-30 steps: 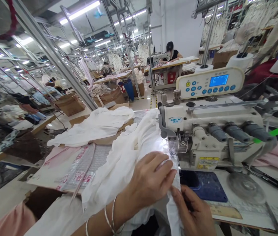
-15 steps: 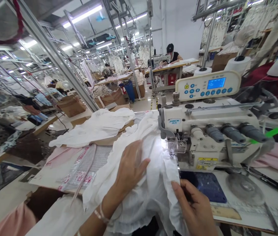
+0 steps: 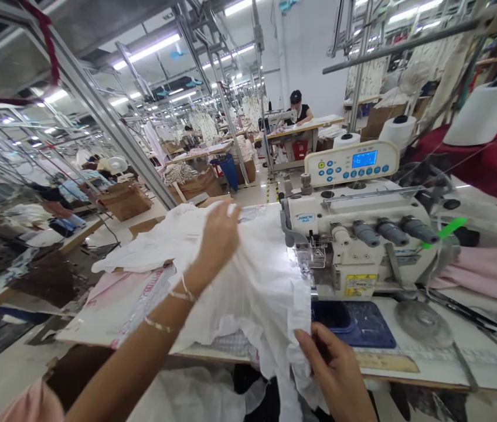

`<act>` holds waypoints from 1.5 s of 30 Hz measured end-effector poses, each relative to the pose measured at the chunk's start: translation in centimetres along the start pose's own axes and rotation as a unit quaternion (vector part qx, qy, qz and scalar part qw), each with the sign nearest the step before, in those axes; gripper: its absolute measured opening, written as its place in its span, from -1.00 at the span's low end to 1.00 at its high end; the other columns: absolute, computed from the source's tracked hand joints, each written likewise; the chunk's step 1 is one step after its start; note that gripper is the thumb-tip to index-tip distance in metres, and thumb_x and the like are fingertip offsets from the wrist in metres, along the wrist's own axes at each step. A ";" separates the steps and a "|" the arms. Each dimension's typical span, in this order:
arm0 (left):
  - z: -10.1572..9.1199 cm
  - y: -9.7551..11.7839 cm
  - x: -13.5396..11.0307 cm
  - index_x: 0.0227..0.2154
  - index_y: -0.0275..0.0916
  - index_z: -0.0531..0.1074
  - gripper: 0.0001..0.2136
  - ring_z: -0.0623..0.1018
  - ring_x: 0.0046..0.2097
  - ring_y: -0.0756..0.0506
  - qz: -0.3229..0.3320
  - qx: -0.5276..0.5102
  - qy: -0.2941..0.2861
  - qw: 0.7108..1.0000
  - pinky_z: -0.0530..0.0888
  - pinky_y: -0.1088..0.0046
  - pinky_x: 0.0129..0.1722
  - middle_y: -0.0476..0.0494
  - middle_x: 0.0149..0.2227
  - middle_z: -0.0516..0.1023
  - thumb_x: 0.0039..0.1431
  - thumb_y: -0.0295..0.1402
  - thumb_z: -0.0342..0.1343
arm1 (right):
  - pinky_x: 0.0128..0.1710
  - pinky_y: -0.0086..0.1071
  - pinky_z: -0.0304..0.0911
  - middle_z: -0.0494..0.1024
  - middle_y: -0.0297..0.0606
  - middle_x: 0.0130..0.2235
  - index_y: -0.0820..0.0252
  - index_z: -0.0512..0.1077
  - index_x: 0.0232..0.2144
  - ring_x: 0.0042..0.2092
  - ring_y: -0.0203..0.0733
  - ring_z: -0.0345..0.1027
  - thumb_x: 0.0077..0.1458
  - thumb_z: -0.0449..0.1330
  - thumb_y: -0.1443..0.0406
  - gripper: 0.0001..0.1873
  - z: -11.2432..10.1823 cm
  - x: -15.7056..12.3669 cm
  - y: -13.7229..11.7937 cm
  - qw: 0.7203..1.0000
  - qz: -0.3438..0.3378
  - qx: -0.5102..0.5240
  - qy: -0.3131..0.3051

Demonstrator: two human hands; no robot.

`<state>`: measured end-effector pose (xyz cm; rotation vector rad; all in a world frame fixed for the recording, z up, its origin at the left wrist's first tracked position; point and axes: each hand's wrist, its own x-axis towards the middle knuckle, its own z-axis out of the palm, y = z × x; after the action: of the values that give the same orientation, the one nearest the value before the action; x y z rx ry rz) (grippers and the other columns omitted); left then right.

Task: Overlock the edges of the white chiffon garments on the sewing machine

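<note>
A crumpled white garment [image 3: 252, 293] spreads over the table and hangs past its near edge, close to the presser foot [image 3: 314, 258] of a JACK overlock sewing machine [image 3: 354, 234]. My left hand [image 3: 217, 240] reaches across and pinches a gathered fold of the cloth at the far side. Thin bracelets circle that wrist. Down at the front, my right hand [image 3: 332, 369] grips the garment's edge between thumb and fingers, just left of a blue mat [image 3: 354, 322]. The garment hides part of the table beneath it.
A clear printed plastic bag [image 3: 143, 299] lies under the cloth on the left. The machine's control panel [image 3: 349, 164] and white thread cones [image 3: 400, 130] stand behind it. Pink fabric [image 3: 486, 275] lies to the right. A co-worker [image 3: 299, 108] sews at a far table.
My left hand has moved from the cloth near the presser foot to its far side, lifting a fold. The garment has shifted and hangs lower over the near edge.
</note>
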<state>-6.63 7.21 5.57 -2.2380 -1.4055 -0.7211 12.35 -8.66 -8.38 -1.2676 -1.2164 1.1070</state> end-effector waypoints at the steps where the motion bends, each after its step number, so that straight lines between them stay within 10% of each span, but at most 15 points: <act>1: 0.0 2.6 -1.1 -0.04 -0.36 0.34 -0.65 0.42 0.08 -0.20 0.071 -0.052 0.032 0.996 0.41 0.12 0.06 -0.37 0.00 0.43 0.15 -0.65 -0.16 | -0.52 -0.51 0.06 0.23 -0.44 -0.57 0.20 0.37 -0.52 -0.50 -0.32 0.09 0.16 0.12 0.01 -0.60 -0.2 -0.2 0.2 1.000 -0.002 -0.006 0.007; 4: 0.1 9.6 -5.8 -0.18 -0.38 0.40 -0.84 0.47 0.02 -0.19 0.199 -0.159 0.031 0.967 0.51 0.23 -0.01 -0.32 -0.09 0.48 0.18 -0.51 0.03 | -0.48 -0.50 0.13 0.35 -0.39 -0.56 0.19 0.39 -0.51 -0.50 -0.30 0.17 0.17 0.12 0.04 -0.62 -1.0 -1.0 0.9 0.999 -0.016 -0.018 0.021; 7: 0.5 12.4 -8.7 -0.31 -0.39 0.42 -0.94 0.53 -0.07 -0.16 0.171 -0.182 0.042 0.967 0.56 0.30 -0.04 -0.26 -0.24 0.52 0.15 -0.56 0.08 | -0.49 -0.51 0.15 0.36 -0.39 -0.57 0.19 0.39 -0.53 -0.51 -0.31 0.18 0.18 0.11 0.05 -0.62 -1.6 -1.4 1.2 0.999 -0.024 -0.032 0.020; 18: 3.1 9.5 -6.0 -0.26 -0.29 0.41 -0.88 0.53 -0.11 -0.08 0.078 -0.275 0.006 0.958 0.57 0.34 -0.09 -0.18 -0.20 0.52 0.22 -0.57 0.01 | -0.54 -0.56 0.11 0.40 -0.39 -0.55 0.17 0.37 -0.51 -0.51 -0.33 0.19 0.19 0.09 0.05 -0.63 -1.5 1.0 -0.3 1.000 -0.020 -0.018 0.016; 45: 1.9 8.0 -9.0 -0.05 -0.34 0.38 -0.69 0.42 0.11 -0.17 0.165 -0.275 -0.033 0.947 0.40 0.07 0.16 -0.28 -0.05 0.46 0.16 -0.66 -0.04 | -0.44 -0.56 0.21 0.44 -0.40 -0.52 0.16 0.47 -0.41 -0.47 -0.30 0.29 0.10 0.18 0.03 -0.68 -1.8 0.1 0.2 0.998 0.021 0.015 0.055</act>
<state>-2.19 -1.36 -1.94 -2.8486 -0.8813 -1.0186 14.13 -8.64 -8.42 -1.3192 -1.0919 1.0669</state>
